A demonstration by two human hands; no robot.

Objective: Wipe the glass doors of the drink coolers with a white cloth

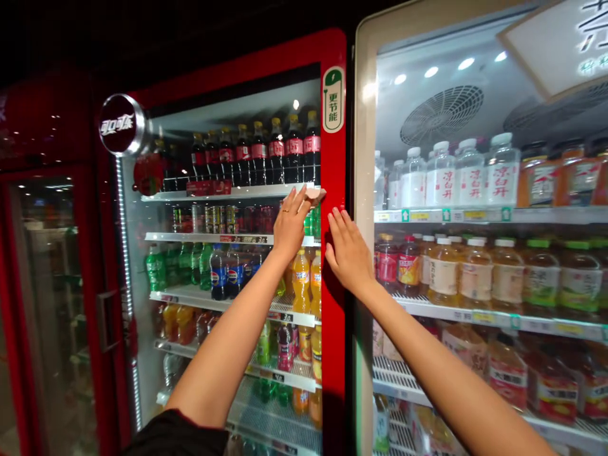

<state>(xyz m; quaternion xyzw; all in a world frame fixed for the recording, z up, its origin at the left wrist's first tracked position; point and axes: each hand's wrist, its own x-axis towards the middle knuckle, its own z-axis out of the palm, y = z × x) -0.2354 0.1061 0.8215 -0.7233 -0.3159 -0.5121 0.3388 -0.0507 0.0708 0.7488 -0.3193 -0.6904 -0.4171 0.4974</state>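
Note:
A red-framed drinks fridge (334, 164) with a glass door fills the middle of the view. My left hand (291, 225) is raised against its glass near the right edge, fingers closed over a small pale cloth or tissue (314, 192). A ring shows on one finger. My right hand (349, 253) lies flat on the red frame with its fingers stretched upward, nothing visible in it. Behind the glass, dark cola bottles (259, 152) line the top shelf, with cans and coloured bottles below.
Beside it on the right is a beige-framed fridge (365, 145) with clear bottles (441, 174) and tea bottles (444, 269). Another red fridge (90, 253) with a door handle (107, 322) stands at the left. A round sign (122, 125) juts out at the upper left.

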